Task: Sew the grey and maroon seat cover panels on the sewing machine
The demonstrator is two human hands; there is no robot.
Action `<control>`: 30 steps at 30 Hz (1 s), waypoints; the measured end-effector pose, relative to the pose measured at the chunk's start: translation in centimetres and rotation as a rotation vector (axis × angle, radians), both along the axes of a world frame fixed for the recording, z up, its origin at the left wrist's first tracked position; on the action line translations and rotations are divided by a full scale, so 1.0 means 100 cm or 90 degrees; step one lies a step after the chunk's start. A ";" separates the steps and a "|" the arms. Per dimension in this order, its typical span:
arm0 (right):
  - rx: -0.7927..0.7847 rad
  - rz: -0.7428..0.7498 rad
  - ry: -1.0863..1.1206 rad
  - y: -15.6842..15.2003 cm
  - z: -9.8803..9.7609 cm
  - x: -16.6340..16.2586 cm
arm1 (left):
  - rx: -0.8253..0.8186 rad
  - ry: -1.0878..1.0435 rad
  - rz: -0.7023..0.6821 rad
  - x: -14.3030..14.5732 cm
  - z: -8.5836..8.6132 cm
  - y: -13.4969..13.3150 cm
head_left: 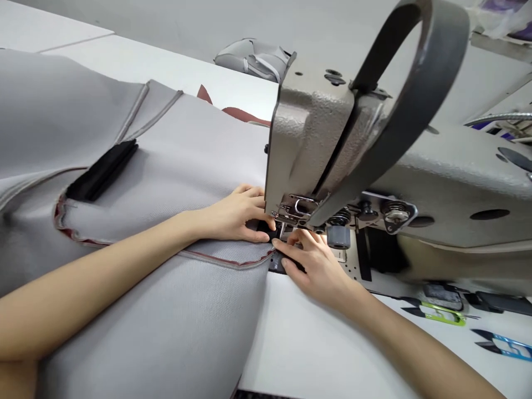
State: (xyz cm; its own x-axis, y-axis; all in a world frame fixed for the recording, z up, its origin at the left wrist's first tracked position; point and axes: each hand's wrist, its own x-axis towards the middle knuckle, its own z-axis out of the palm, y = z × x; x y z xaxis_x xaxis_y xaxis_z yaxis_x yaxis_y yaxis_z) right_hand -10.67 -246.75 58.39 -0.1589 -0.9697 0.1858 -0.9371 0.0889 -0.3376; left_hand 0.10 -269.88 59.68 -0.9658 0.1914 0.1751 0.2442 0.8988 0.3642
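My left hand lies flat on a large sheet of grey fabric, fingers spread, close to the needle area of a sewing machine. Between its thumb and index finger shows a small black piece at the presser foot. On the other side of the foot is my right hand, its index finger stretched to the fabric's edge and its thumb apart. A seam with dark red edging runs across the fabric to that fingertip. The needle itself is hidden.
A folded black strip sits on the fabric at left. Green thread snips and blue thread snips lie at the right. Behind the machine are a grey fabric bundle and dark red scraps on the white table.
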 end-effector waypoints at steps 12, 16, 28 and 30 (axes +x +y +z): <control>0.018 -0.042 -0.021 -0.004 -0.007 -0.001 | 0.011 -0.045 -0.004 -0.017 0.026 -0.007; 0.001 -0.047 -0.017 -0.003 -0.011 -0.001 | -0.007 -0.037 0.003 -0.016 0.026 -0.007; -0.218 0.244 0.018 0.009 -0.012 0.015 | 0.018 -0.030 -0.013 -0.004 0.019 -0.007; -0.182 0.247 0.006 0.011 -0.010 0.025 | -0.005 -0.055 0.017 0.004 0.028 0.003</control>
